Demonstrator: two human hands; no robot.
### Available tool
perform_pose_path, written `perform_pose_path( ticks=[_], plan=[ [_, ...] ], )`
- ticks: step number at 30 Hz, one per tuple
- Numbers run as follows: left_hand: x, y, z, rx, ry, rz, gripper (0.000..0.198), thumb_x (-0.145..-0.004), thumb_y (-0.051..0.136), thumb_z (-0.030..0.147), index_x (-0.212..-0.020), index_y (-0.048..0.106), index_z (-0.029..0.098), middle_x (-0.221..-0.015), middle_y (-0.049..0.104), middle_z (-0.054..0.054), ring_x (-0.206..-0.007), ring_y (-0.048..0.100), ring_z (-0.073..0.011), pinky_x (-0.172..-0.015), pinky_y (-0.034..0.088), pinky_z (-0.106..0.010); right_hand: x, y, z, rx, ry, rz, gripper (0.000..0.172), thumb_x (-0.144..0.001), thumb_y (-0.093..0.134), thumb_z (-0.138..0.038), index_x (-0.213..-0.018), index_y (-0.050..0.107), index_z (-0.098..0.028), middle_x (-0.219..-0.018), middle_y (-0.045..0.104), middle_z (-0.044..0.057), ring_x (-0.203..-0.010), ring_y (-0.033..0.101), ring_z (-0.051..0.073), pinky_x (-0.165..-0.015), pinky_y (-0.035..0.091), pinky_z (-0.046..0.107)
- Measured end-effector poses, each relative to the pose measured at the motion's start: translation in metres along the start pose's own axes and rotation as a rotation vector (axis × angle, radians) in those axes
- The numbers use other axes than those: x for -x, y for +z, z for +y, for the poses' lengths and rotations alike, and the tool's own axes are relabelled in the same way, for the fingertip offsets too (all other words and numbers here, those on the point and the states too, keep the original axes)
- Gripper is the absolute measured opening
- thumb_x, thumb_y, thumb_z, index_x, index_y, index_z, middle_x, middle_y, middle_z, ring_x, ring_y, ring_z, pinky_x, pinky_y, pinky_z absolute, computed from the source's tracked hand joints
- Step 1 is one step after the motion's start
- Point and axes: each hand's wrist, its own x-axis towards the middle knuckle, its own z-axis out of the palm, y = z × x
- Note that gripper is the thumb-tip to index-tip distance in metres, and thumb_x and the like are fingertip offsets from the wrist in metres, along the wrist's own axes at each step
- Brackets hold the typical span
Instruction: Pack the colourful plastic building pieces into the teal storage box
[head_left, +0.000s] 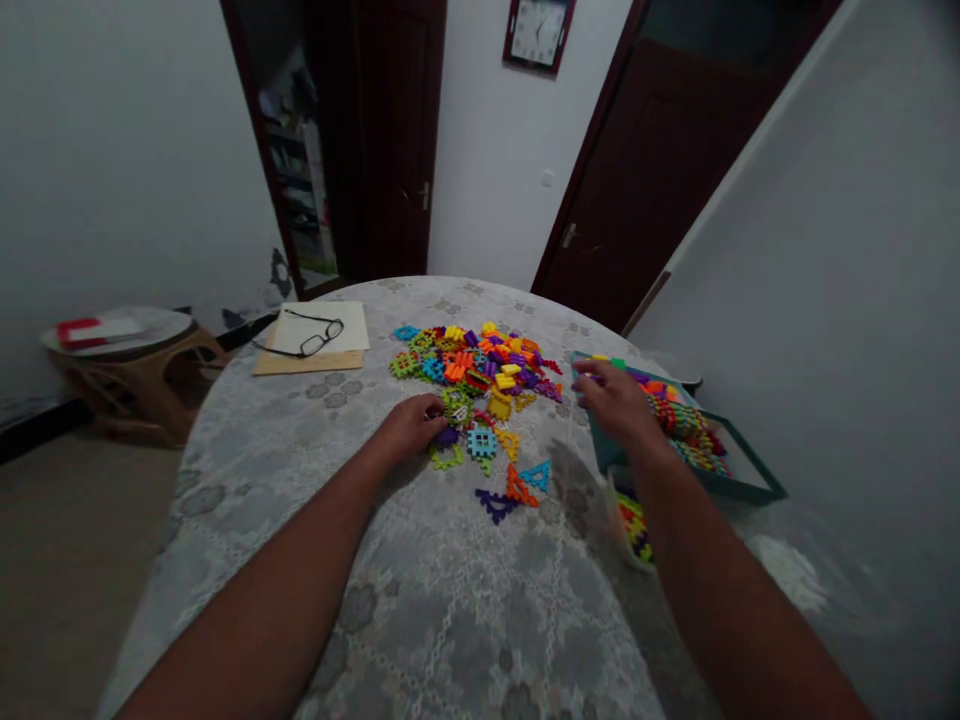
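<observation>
Left hand (412,428): is resting half-curled at the dark purple piece (448,437); grip cannot be told.
Right hand (613,400): is hanging partly bent over the teal box (604,445); hold unclear.
Heaped pieces (491,360): are lying mid-desk (450,600).
Risk: right forearm possibly snagging box rim, spilling contents.

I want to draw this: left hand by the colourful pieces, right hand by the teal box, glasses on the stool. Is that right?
Not the stool: the head view shows the glasses on papers on the table. The left hand and right hand are as you say.
</observation>
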Motion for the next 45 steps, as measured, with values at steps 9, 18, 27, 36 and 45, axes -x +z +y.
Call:
perform_pose_path(
  ticks=[9,18,27,36,45],
  plan=[
    [0.005,0.002,0.017,0.258,0.104,-0.159,0.021,-0.082,0.076,0.031,-0.098,0.08,0.02,-0.089,0.076,-0.006,-0.08,0.067,-0.0222,-0.077,0.053,-0.036,0.078,0.132,-0.055,-0.284,-0.142,-0.149,0.036,-0.1,0.061,-0.038,-0.128,0.077,-0.023,-0.125,0.08,0.01,-0.102,0.075,0.025,-0.096,0.058,0.039],
    [0.005,0.0,0.014,0.393,-0.064,-0.065,0.026,-0.084,0.077,0.038,-0.102,0.076,0.019,-0.085,0.073,-0.004,-0.068,0.062,-0.0169,-0.062,0.052,-0.03,0.089,0.143,-0.036,-0.378,-0.068,-0.12,0.037,-0.104,0.058,-0.041,-0.129,0.077,-0.022,-0.105,0.078,0.008,-0.088,0.073,0.024,-0.082,0.061,0.037],
    [0.011,-0.005,0.029,0.551,-0.04,-0.208,0.047,-0.082,0.086,0.054,-0.112,0.083,0.018,-0.098,0.079,-0.008,-0.079,0.07,-0.02,-0.07,0.059,-0.033,0.09,0.153,-0.044,-0.26,-0.265,-0.062,0.037,-0.103,0.059,-0.03,-0.136,0.074,-0.022,-0.124,0.077,0.013,-0.114,0.072,0.028,-0.103,0.058,0.043],
    [0.006,-0.007,0.033,0.391,0.024,-0.287,0.041,-0.077,0.086,0.035,-0.114,0.082,0.017,-0.084,0.077,-0.002,-0.076,0.068,-0.0182,-0.072,0.055,-0.031,0.084,0.147,-0.034,-0.338,-0.107,-0.064,0.038,-0.1,0.066,-0.043,-0.13,0.075,-0.022,-0.116,0.078,0.009,-0.095,0.073,0.024,-0.092,0.059,0.04],
    [0.048,-0.036,0.025,0.145,-0.06,-0.006,0.026,-0.083,0.074,0.024,-0.109,0.075,0.021,-0.096,0.082,-0.004,-0.085,0.073,-0.0204,-0.081,0.056,-0.033,0.079,0.125,-0.022,0.007,-0.272,-0.242,0.035,-0.093,0.076,-0.037,-0.125,0.078,-0.021,-0.118,0.075,0.012,-0.107,0.071,0.027,-0.098,0.056,0.04]
  ],
)
